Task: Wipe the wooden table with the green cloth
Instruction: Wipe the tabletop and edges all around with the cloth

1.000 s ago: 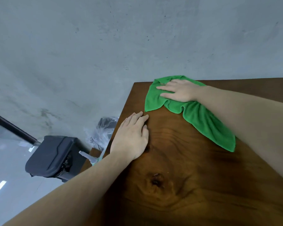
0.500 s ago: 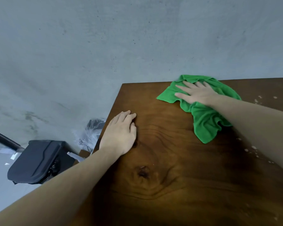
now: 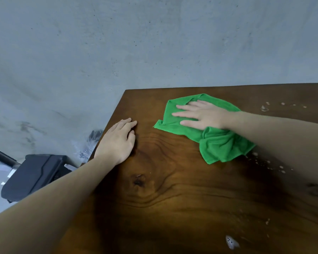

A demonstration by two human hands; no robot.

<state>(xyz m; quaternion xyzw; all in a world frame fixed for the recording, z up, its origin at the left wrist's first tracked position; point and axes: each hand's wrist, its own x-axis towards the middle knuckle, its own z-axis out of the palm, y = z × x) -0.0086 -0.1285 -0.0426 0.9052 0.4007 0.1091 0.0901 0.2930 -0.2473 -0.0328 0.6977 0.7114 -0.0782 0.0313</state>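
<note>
The right hand (image 3: pixel 204 116) is spread flat on top of the bright green microfibre cloth (image 3: pixel 217 145), fingers straight and slightly fanned, pressing it down onto the dark brown wooden table (image 3: pixel 173 198) rather than gripping it. I can see three long fingers plus the thumb clearly; the one furthest back blends into the cloth's fold, so it's hard to make out. The cloth sits near the table's far left corner, partly flat under the palm and bunched into a crumpled lump toward the wrist side.

The left hand (image 3: pixel 117 142) lies palm down right at the table's left edge, fingers together and relaxed, holding nothing (just resting on the wood).

Count-wise: one cloth, one table, two hands. There are also scattered pale foamy specks (image 3: pixel 264 108) on the right part of the tabletop, too many and too small to count properly, plus one bigger white blob (image 3: pixel 231 241) near the bottom edge.

Off the left side, down on the floor, there's a black plastic case-like object (image 3: pixel 33 176), partly cut off by the left forearm, and a crinkly clear plastic bag (image 3: pixel 89 145) half hidden behind the table edge. A rough grey concrete wall (image 3: pixel 136 43) fills the background.
</note>
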